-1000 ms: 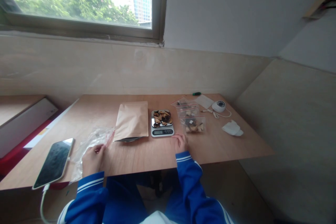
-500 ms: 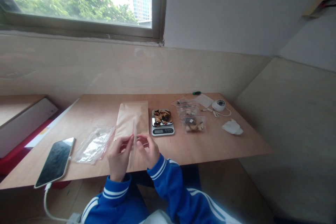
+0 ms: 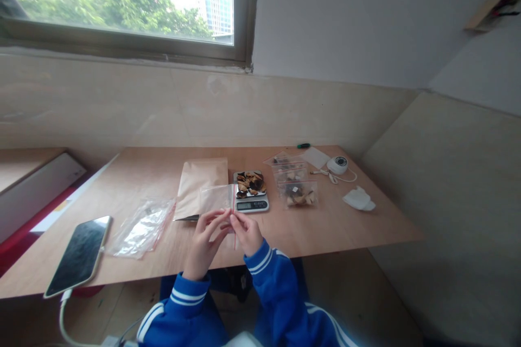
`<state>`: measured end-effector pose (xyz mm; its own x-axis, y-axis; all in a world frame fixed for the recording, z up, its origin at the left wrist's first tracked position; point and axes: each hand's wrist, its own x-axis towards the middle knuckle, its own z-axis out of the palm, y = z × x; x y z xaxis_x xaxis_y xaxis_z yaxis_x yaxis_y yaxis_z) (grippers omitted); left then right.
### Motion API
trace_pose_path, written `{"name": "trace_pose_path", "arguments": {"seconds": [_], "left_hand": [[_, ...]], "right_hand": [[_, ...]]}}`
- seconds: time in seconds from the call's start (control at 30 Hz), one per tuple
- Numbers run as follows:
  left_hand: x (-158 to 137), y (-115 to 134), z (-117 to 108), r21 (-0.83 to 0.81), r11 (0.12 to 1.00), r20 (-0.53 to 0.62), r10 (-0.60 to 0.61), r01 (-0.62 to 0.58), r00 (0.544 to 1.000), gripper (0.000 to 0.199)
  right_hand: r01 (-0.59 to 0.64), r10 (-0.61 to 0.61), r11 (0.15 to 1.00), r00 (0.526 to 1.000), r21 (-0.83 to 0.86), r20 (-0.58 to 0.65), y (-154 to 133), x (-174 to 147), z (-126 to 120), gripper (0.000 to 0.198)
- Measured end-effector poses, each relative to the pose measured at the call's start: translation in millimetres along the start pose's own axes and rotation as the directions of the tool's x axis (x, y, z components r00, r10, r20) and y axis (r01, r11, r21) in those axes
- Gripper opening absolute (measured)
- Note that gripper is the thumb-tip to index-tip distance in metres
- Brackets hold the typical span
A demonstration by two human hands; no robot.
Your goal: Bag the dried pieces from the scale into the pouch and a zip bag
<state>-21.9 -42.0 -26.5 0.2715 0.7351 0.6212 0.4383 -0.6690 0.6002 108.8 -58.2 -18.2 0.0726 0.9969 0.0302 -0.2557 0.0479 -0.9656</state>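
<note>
A clear zip bag [image 3: 215, 195] with a red seal line is held up over the front of the table, its seal side turned to the right. My left hand [image 3: 207, 238] pinches it from the left, and my right hand [image 3: 246, 232] pinches it at the red seal edge. Both hands are closed, fingertips almost meeting. Behind the bag lies a brown paper pouch [image 3: 203, 173], partly covered by it. Just beyond my right hand stands a small kitchen scale [image 3: 253, 206] with dried brown slices [image 3: 251, 183] heaped on its plate.
More clear zip bags [image 3: 142, 230] lie on the left, near a phone [image 3: 79, 255] plugged into a cable. Filled zip bags [image 3: 300, 195] overlap right of the scale. Farther right are a white round device [image 3: 337, 164] with a cord and a crumpled tissue [image 3: 359, 199].
Both hands have moved to the right with the zip bag. The bag has turned from edge-on to flatter toward me, its red seal now upright at the right.
</note>
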Motion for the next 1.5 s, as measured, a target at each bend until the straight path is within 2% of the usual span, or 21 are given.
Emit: {"name": "trace_pose_path", "arguments": {"seconds": [0.13,0.27,0.47,0.57,0.67,0.7,0.77,0.83,0.87,0.97,1.03,1.1,1.2,1.37,1.5], "left_hand": [[-1.0,-9.1,6.7,0.102,0.993,-0.110,0.071,-0.059,0.991,0.026],[-0.9,-11.1,9.9,0.042,0.994,-0.151,0.104,-0.099,0.983,0.018],[-0.2,-6.7,15.0,-0.059,0.996,-0.165,0.056,-0.067,0.985,0.014],[-0.2,-7.8,14.2,-0.113,0.993,-0.201,-0.051,0.028,0.978,0.010],[2.0,-11.3,9.2,-0.151,0.973,-0.376,-0.221,0.176,0.900,0.008],[3.4,-12.1,7.3,-0.163,0.964,-0.408,-0.260,0.210,0.875,0.008],[7.2,-12.0,4.8,-0.196,0.948,-0.391,-0.310,0.251,0.867,0.012],[11.7,-10.7,5.0,-0.244,0.927,-0.329,-0.355,0.284,0.875,0.016],[14.2,-10.3,6.2,-0.259,0.917,-0.307,-0.375,0.302,0.875,0.019],[22.5,-12.4,13.4,-0.221,0.907,-0.297,-0.413,0.359,0.861,0.027],[29.1,-16.0,19.4,-0.182,0.897,-0.325,-0.442,0.404,0.836,0.033],[35.9,-18.8,24.5,-0.183,0.882,-0.343,-0.472,0.435,0.812,0.038],[42.7,-18.7,28.6,-0.208,0.865,-0.344,-0.502,0.457,0.793,0.040],[39.2,-14.0,28.3,-0.236,0.833,-0.349,-0.554,0.501,0.756,0.044],[31.2,-13.6,28.5,-0.253,0.804,-0.343,-0.595,0.539,0.727,0.043]], "right_hand": [[0.048,-0.050,0.997,0.999,-0.061,-0.021,8.1,1.2,-3.4,0.055],[0.009,-0.015,0.997,0.996,-0.072,-0.086,10.6,3.9,-10.0,0.050],[-0.011,0.004,0.998,0.991,-0.055,-0.131,12.0,7.4,-17.5,0.041],[-0.001,-0.009,0.999,0.981,-0.054,-0.193,16.7,8.7,-28.1,0.046],[-0.018,-0.006,0.997,0.954,-0.077,-0.300,21.5,12.4,-47.4,0.052],[-0.025,-0.009,0.994,0.954,-0.109,-0.300,22.4,15.0,-54.8,0.053],[0.001,-0.050,0.976,0.974,-0.219,-0.219,22.2,23.7,-69.5,0.052],[0.094,-0.155,0.923,0.978,-0.374,-0.137,19.8,37.7,-83.1,0.048],[0.146,-0.230,0.870,0.965,-0.470,-0.125,18.5,46.6,-89.4,0.044],[0.187,-0.412,0.613,0.905,-0.768,-0.108,17.8,75.8,-105.5,0.032],[0.146,-0.392,0.452,0.919,-0.880,-0.049,22.5,92.7,-113.1,0.036],[0.115,-0.306,0.365,0.952,-0.924,-0.003,30.5,104.4,-117.8,0.044],[0.110,-0.245,0.361,0.969,-0.926,0.020,42.4,112.6,-121.3,0.043],[0.135,-0.268,0.412,0.963,-0.901,0.022,49.6,114.7,-124.1,0.025],[0.161,-0.295,0.449,0.955,-0.879,0.024,47.4,114.2,-124.3,0.020]]}}
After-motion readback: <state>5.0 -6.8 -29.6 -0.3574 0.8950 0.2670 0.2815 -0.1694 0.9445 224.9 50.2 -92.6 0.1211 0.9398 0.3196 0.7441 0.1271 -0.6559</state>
